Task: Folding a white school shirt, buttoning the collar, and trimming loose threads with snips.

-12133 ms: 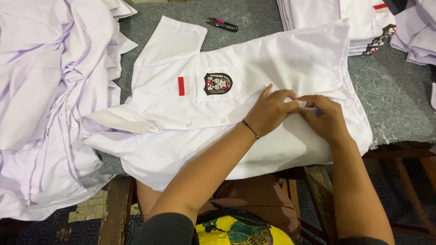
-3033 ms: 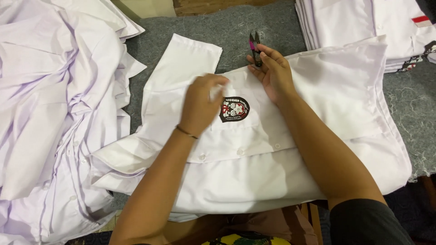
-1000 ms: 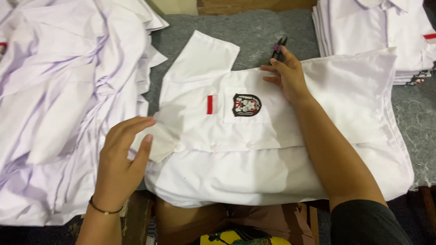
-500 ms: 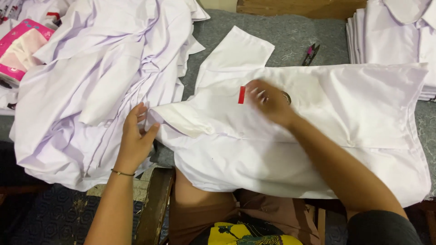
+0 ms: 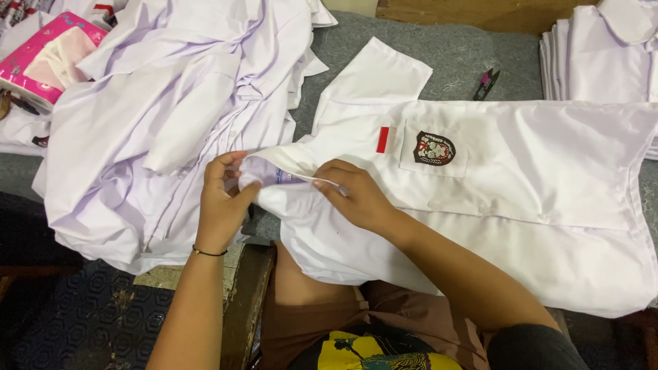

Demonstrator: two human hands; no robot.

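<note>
A white short-sleeved shirt [image 5: 521, 199] lies spread on the grey table, with a dark badge [image 5: 434, 148] on its pocket and a small red strip beside it. Both hands are at the shirt's collar on its left side. My left hand [image 5: 223, 202] pinches the collar's edge, thumb on top. My right hand [image 5: 353, 195] holds the collar open from the other side, and a small label shows between the two hands.
A heap of white shirts [image 5: 164, 116] fills the table's left half. A folded stack of shirts [image 5: 603, 55] stands at the back right. Small dark thread snips [image 5: 486, 83] lie on the grey cloth behind the shirt. A pink box [image 5: 48, 58] sits at far left.
My right hand has left the pocket area and moved left to the collar, joining my left hand there. The collar is now opened between both hands.
</note>
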